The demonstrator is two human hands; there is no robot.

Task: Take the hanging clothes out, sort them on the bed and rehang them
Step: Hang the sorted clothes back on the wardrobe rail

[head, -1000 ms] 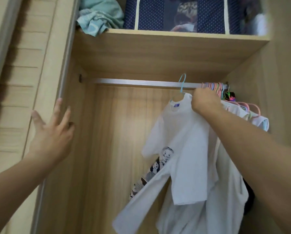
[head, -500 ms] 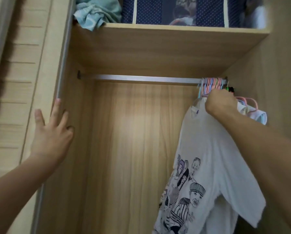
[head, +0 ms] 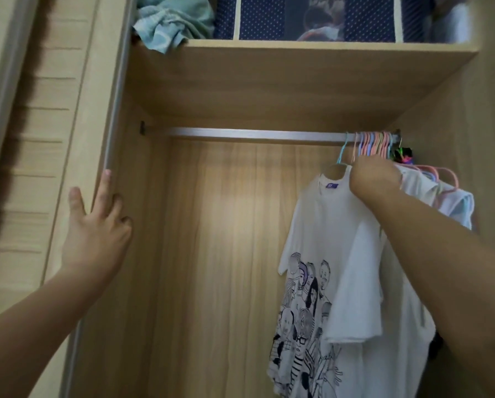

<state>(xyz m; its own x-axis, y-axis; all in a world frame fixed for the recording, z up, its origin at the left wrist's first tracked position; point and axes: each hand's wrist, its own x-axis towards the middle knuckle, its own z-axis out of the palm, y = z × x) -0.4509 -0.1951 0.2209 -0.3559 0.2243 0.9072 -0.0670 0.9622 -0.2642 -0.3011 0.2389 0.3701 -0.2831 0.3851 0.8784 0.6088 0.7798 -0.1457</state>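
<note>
A white T-shirt (head: 321,254) with a print of drawn faces hangs on a light blue hanger (head: 342,152) from the metal rail (head: 240,135) inside the wardrobe. My right hand (head: 374,179) is closed on the shirt's shoulder at the hanger, just below the rail. Behind it, several more white garments (head: 453,202) hang on pink and pastel hangers (head: 374,142) bunched at the rail's right end. My left hand (head: 97,228) rests flat with fingers spread on the wardrobe's left frame edge (head: 113,139).
A shelf (head: 298,53) above the rail holds a crumpled teal cloth (head: 171,24) and a navy dotted storage bag (head: 283,18). The left part of the rail carries no hangers. The wardrobe's right wall (head: 470,110) stands close to the bunched clothes.
My right hand first slid the printed shirt right along the rail against the bunched hangers, then back a little to the left. The left hand stayed on the frame.
</note>
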